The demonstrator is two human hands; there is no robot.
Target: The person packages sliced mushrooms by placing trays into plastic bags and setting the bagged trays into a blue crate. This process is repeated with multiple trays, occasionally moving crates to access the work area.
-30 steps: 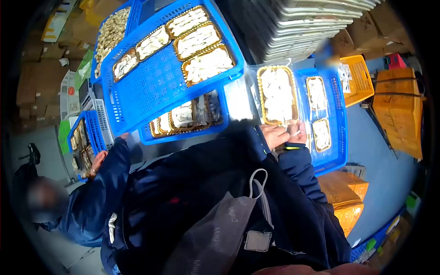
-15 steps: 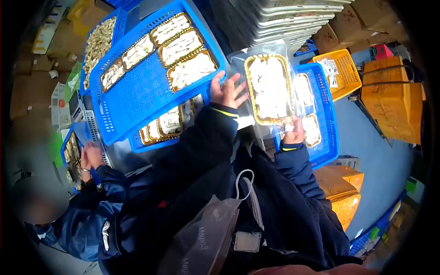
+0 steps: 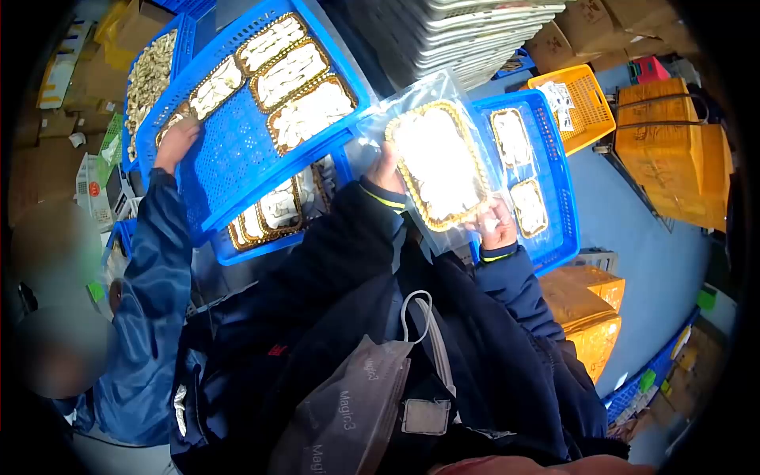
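A gold-rimmed tray of pale pieces in a clear plastic bag (image 3: 441, 164) hangs between my hands, its middle washed out by glare. My left hand (image 3: 385, 168) grips the bag's left edge, with the fingers partly behind it. At the lower right corner of the bag, my right hand (image 3: 496, 225) pinches the plastic. Left of the bag, a blue crate (image 3: 229, 170) holds several similar trays without visible bags. Right of my right hand, another blue crate (image 3: 560, 207) holds bagged trays.
A co-worker's hand (image 3: 177, 142) reaches into the left blue crate. Stacked white crates (image 3: 475, 39) rise at the top. A yellow basket (image 3: 594, 111) and orange-wrapped boxes (image 3: 665, 158) stand at the right. Under the left crate, another blue crate (image 3: 237, 257) holds more trays.
My left hand has closed on the bag's left edge, where before it was open beside it. The bag has tilted and shifted left. The co-worker's hand has moved up into the left crate.
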